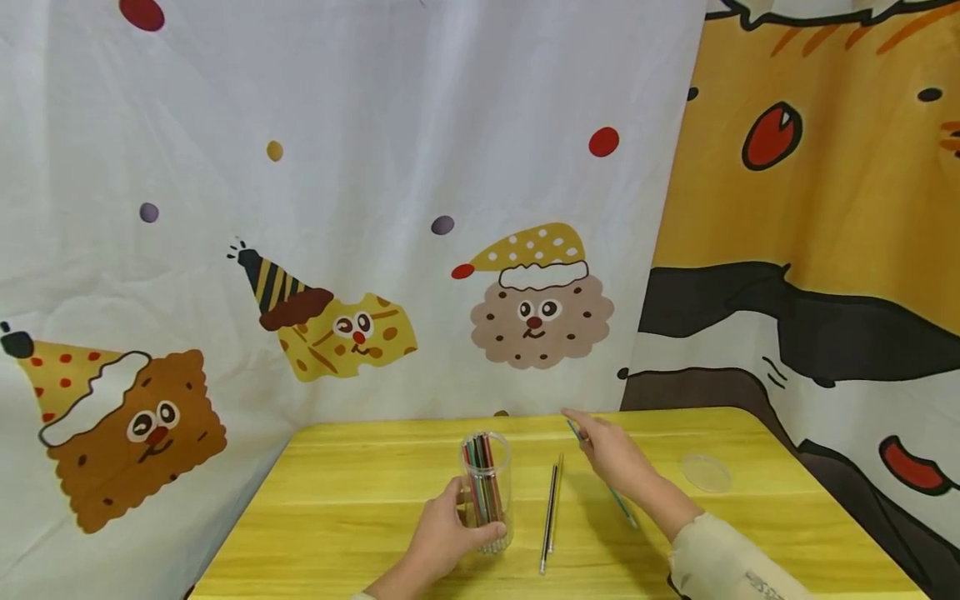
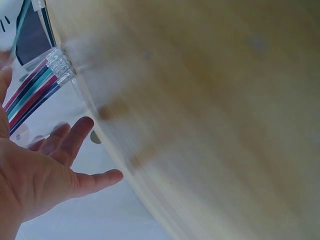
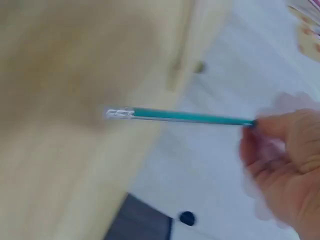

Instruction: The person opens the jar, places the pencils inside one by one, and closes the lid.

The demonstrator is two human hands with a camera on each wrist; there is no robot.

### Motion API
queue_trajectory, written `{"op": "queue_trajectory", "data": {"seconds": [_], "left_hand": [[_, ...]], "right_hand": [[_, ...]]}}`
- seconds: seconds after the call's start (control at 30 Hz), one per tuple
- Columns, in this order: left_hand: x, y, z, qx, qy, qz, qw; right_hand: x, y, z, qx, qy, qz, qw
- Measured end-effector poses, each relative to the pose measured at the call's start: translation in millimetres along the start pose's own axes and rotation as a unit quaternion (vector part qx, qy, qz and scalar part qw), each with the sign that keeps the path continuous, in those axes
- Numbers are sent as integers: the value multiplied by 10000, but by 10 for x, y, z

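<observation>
My left hand [image 1: 441, 535] holds a clear plastic tube [image 1: 506, 479] between thumb and fingers. Colored pencils [image 1: 484, 492] stand bunched inside it, and their silvery ends show in the left wrist view. To the right, above the table, my right hand [image 1: 621, 460] pinches a teal pencil [image 3: 192, 117] near one end. Its other end, with a silvery tip, sticks out free. Between the hands, a dark pencil [image 1: 549, 521] and a yellowish pencil [image 1: 558, 496] lie close together on the table.
A round clear lid [image 1: 706, 472] lies flat on the right of the yellow wood-grain table [image 1: 360, 500]. Behind the table hangs a white curtain [image 1: 360, 125] printed with cartoon snacks, with an orange cartoon print at the right.
</observation>
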State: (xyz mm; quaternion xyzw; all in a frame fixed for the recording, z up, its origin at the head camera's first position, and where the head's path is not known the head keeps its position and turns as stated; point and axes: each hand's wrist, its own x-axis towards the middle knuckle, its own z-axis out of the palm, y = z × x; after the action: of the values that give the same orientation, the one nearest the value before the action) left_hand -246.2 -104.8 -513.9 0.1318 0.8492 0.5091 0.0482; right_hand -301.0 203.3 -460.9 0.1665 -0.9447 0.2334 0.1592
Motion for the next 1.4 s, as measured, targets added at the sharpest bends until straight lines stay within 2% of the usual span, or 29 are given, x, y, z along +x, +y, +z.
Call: {"op": "queue_trajectory", "data": {"seconds": [0.07,0.13,0.17,0.23,0.3,0.33,0.37,0.4,0.43,0.47,0.57,0.67,0.7,0.8,0.9,1.03,1.23,1.4], "left_hand": [[4,-2,0,-11,6,1,10000],[8,-5,1,-9,7,-5,10000],[9,-8,2,-3,4,-7,10000],[9,-11,3,22,8,-10,10000],[8,-14,4,24,13,-9,10000],[6,-13,4,21,13,-14,10000],[4,-14,3,15,12,-17,10000],[2,-14,4,19,13,-18,10000],[0,-14,4,10,6,-19,10000],[-2,-14,4,0,-3,-19,10000],[-5,-8,5,-5,-30,-4,10000],[-1,0,7,2,-44,12,10000],[2,3,6,1,-46,10,10000],[13,8,7,18,-36,0,10000],[20,13,6,2,-44,-4,10000],[22,14,4,12,-45,7,10000],[24,2,6,52,1,48,10000],[12,1,3,29,-20,7,10000]], "right_hand": [[104,-89,-121,240,893,-688,9933],[195,-206,-252,796,1694,-955,9777],[236,-271,-319,1202,2025,-915,9676],[300,-407,-454,2277,2425,-479,9419],[347,-534,-570,3488,2476,163,9038],[369,-589,-608,3983,2419,452,8836],[389,-636,-630,4348,2306,711,8676],[404,-675,-637,4570,2158,915,8580],[414,-708,-628,4714,1979,1041,8531],[420,-737,-605,4718,1802,1070,8565],[395,-809,-480,4174,1333,788,8954],[343,-879,-336,3442,1005,53,9335],[323,-902,-293,3215,898,-201,9424],[271,-958,-180,2634,641,-856,9587],[206,-995,-110,2133,388,-1144,9695],[167,-1009,-75,1625,246,-1413,9762],[191,-1029,-108,687,372,-1908,9785],[213,-1004,-144,657,148,-1991,9777]]}}
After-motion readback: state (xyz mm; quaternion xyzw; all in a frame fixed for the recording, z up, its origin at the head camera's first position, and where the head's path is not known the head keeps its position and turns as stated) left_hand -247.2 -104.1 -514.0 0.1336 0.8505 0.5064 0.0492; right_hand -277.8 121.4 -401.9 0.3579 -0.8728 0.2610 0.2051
